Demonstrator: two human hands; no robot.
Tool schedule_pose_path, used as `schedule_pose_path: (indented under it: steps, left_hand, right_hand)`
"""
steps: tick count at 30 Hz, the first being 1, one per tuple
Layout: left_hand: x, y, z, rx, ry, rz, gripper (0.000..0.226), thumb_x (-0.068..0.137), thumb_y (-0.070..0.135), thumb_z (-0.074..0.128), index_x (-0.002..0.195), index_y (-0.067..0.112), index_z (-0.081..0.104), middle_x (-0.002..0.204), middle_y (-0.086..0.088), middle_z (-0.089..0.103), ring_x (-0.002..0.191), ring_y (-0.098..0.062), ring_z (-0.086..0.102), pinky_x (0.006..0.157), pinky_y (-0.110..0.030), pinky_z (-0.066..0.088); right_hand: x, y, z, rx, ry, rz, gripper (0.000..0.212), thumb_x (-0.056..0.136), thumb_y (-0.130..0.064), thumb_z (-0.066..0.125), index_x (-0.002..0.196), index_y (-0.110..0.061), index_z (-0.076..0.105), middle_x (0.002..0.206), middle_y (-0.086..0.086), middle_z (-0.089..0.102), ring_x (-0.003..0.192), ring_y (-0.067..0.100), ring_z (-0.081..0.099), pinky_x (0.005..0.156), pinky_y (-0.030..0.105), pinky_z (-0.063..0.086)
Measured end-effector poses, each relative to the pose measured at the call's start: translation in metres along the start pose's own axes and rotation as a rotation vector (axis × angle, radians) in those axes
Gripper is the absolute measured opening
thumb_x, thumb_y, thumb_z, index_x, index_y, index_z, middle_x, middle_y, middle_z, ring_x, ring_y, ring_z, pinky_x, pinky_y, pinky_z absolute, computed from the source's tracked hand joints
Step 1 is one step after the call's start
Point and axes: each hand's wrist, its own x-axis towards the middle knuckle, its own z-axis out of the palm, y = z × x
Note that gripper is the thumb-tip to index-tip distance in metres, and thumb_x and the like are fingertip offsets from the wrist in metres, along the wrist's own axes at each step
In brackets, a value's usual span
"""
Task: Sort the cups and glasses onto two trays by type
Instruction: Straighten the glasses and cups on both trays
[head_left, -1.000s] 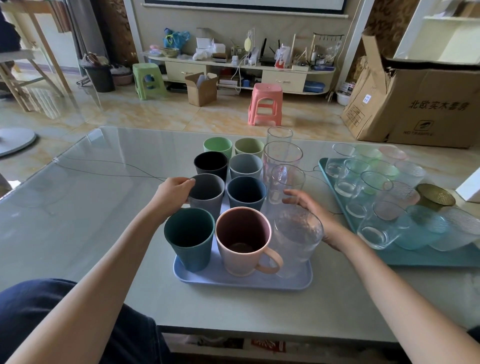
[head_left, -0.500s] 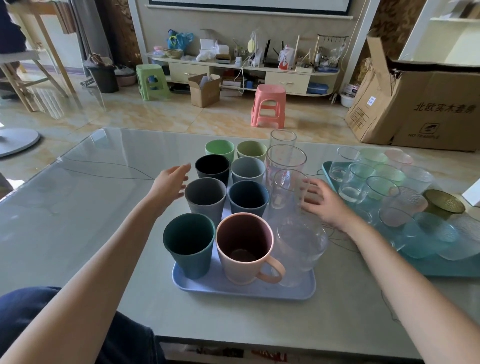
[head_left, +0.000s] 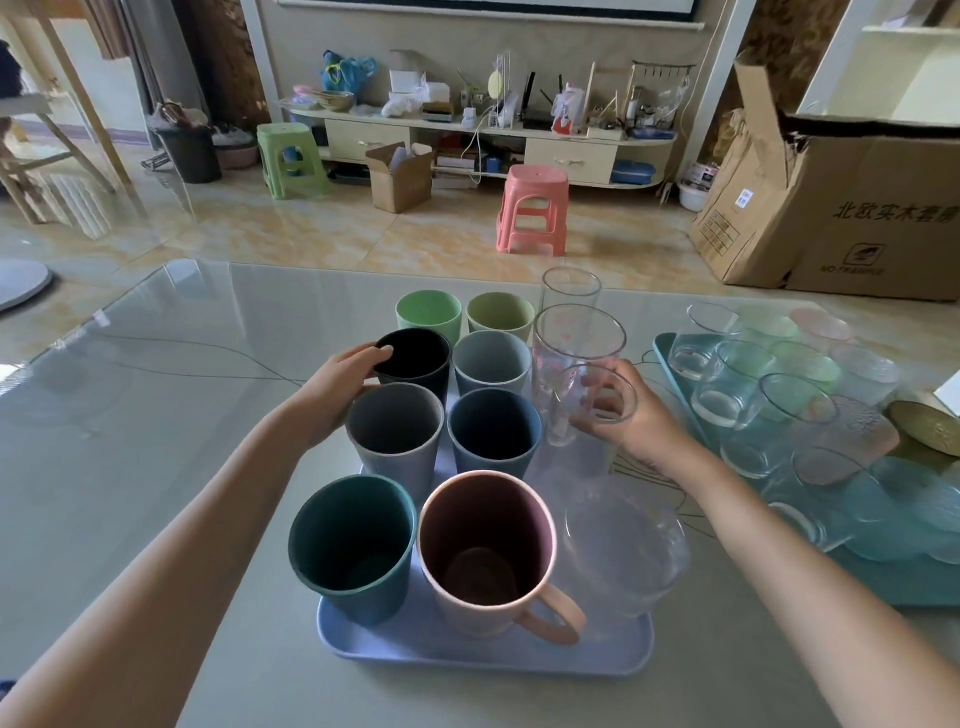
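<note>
Right hand (head_left: 631, 423) wraps a small clear glass (head_left: 592, 402) on the blue tray's (head_left: 483, 654) right side; left hand (head_left: 337, 384) grips the black cup (head_left: 415, 358) by its rim. Teal tray (head_left: 665, 348) to the right already carries many glasses. Blue tray has eight coloured cups plus four clear glasses on its right side. By my read mostly sorted: those four glasses left to move.

Cardboard box (head_left: 852, 218) printed "北欧实木套房", logo captioned "NO TRESPILE", not fully legible
</note>
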Motion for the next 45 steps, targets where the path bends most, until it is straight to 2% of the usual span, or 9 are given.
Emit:
schedule_pose_path:
  steps: [6,9,11,15,20,23,34,42,45]
  left_hand:
    - [0.029,0.018,-0.019,0.066,-0.019,0.083,0.039,0.100,0.037,0.041,0.137,0.027,0.045,0.132,-0.009,0.052,0.101,-0.021,0.062,0.087,-0.028,0.053]
    - [0.045,0.024,-0.014,0.148,-0.077,0.116,0.045,0.098,0.040,0.045,0.141,0.030,0.041,0.147,-0.008,0.039,0.129,-0.030,0.047,0.109,-0.044,0.038]
    - [0.052,0.027,-0.005,0.116,-0.108,0.116,0.043,0.098,0.035,0.046,0.140,0.028,0.042,0.147,-0.007,0.040,0.130,-0.030,0.047,0.103,-0.040,0.045]
    - [0.062,0.030,0.008,0.087,-0.097,0.119,0.038,0.101,0.026,0.044,0.139,0.027,0.044,0.136,-0.010,0.046,0.096,-0.014,0.062,0.061,-0.020,0.057]
    - [0.059,0.034,0.012,0.086,-0.082,0.090,0.039,0.103,0.021,0.038,0.141,0.026,0.044,0.124,-0.017,0.051,0.055,-0.005,0.066,0.044,-0.015,0.051]
    - [0.049,0.041,0.017,0.117,-0.063,0.087,0.039,0.103,0.021,0.036,0.141,0.025,0.044,0.138,-0.027,0.043,0.041,-0.002,0.061,0.038,-0.013,0.046]
    - [0.053,0.047,0.020,0.129,0.037,-0.016,0.035,0.102,0.022,0.039,0.136,0.019,0.049,0.102,-0.006,0.056,0.074,-0.017,0.061,0.042,-0.016,0.051]
    - [0.057,0.052,0.022,0.221,0.100,-0.004,0.033,0.101,0.017,0.039,0.129,0.022,0.057,0.113,-0.003,0.056,0.073,-0.016,0.061,0.042,-0.019,0.051]
    - [0.062,0.050,0.021,0.234,0.137,0.011,0.034,0.101,0.014,0.038,0.129,0.020,0.057,0.112,-0.003,0.056,0.082,-0.018,0.059,0.054,-0.023,0.051]
  right_hand:
    - [0.024,0.000,-0.026,-0.075,0.014,0.007,0.068,0.078,0.010,0.065,0.136,-0.008,0.034,0.124,0.009,0.049,0.114,0.024,0.053,0.087,0.023,0.045]
    - [0.041,-0.003,-0.020,-0.119,-0.048,0.000,0.070,0.080,0.005,0.066,0.138,-0.008,0.031,0.122,0.007,0.046,0.108,0.016,0.050,0.076,0.004,0.046]
    - [0.054,-0.001,-0.015,-0.163,-0.103,-0.006,0.073,0.078,0.001,0.069,0.139,-0.011,0.031,0.123,0.007,0.049,0.101,0.010,0.053,0.069,0.002,0.046]
    - [0.070,0.008,-0.014,-0.121,-0.131,0.015,0.071,0.078,0.013,0.063,0.139,-0.009,0.032,0.127,0.014,0.048,0.091,0.005,0.055,0.061,0.007,0.047]
    - [0.075,0.015,-0.014,-0.088,-0.115,0.008,0.068,0.079,0.007,0.065,0.137,-0.014,0.036,0.122,0.009,0.052,0.096,0.015,0.058,0.069,0.014,0.048]
    - [0.076,0.017,-0.013,-0.056,-0.109,-0.004,0.063,0.080,0.007,0.063,0.134,-0.012,0.038,0.122,0.012,0.051,0.089,0.010,0.060,0.066,0.011,0.050]
    - [0.077,0.017,-0.011,-0.053,-0.087,-0.001,0.053,0.087,-0.004,0.060,0.134,-0.012,0.038,0.117,0.007,0.054,0.092,0.010,0.056,0.072,0.016,0.046]
    - [0.079,0.026,-0.011,-0.042,-0.061,-0.007,0.047,0.088,0.002,0.056,0.130,-0.009,0.040,0.103,0.003,0.059,0.081,0.007,0.061,0.070,0.020,0.047]
    - [0.080,0.028,-0.010,-0.001,-0.055,-0.007,0.042,0.089,0.007,0.051,0.126,-0.010,0.040,0.094,-0.002,0.059,0.070,-0.006,0.064,0.063,0.010,0.047]
